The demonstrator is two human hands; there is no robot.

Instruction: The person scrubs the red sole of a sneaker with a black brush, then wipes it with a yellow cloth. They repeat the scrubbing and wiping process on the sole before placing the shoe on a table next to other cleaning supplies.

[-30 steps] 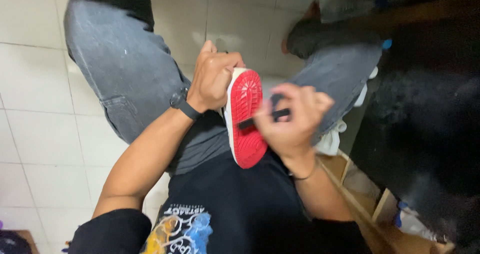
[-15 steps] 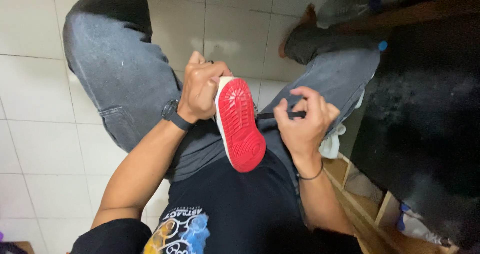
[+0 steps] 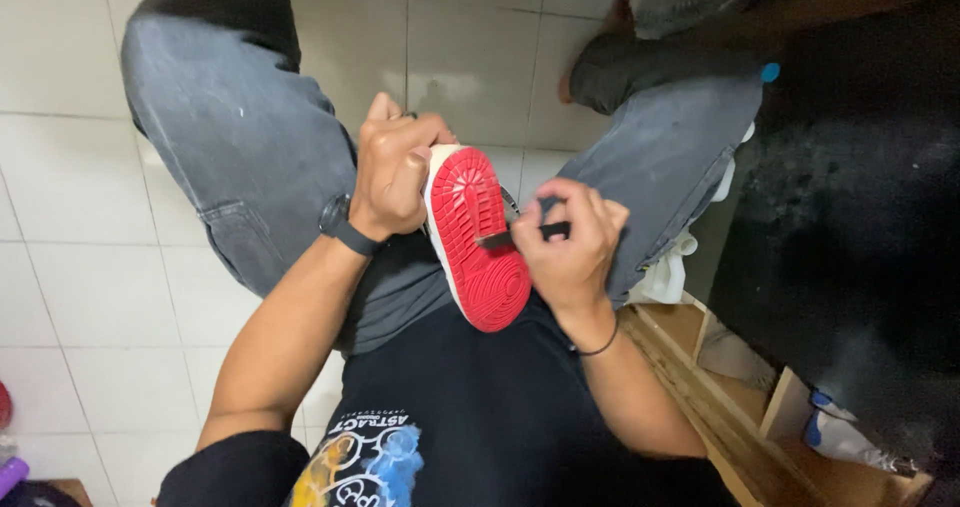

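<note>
Right hand (image 3: 572, 247) has come back onto the sole since half a second ago, fingers pinching a small dark brush (image 3: 525, 233) against the shoe's red sole (image 3: 475, 232). Left hand (image 3: 392, 177) wraps the toe edge, floor tiles (image 3: 90, 167) open beyond.

Red-soled shoe (image 3: 477, 237), grey jeans (image 3: 240, 137)

Open tiled floor (image 3: 80, 267) leftward; wooden shelf unit (image 3: 740, 407) and dark bulk (image 3: 860, 217) crowding the right.
</note>
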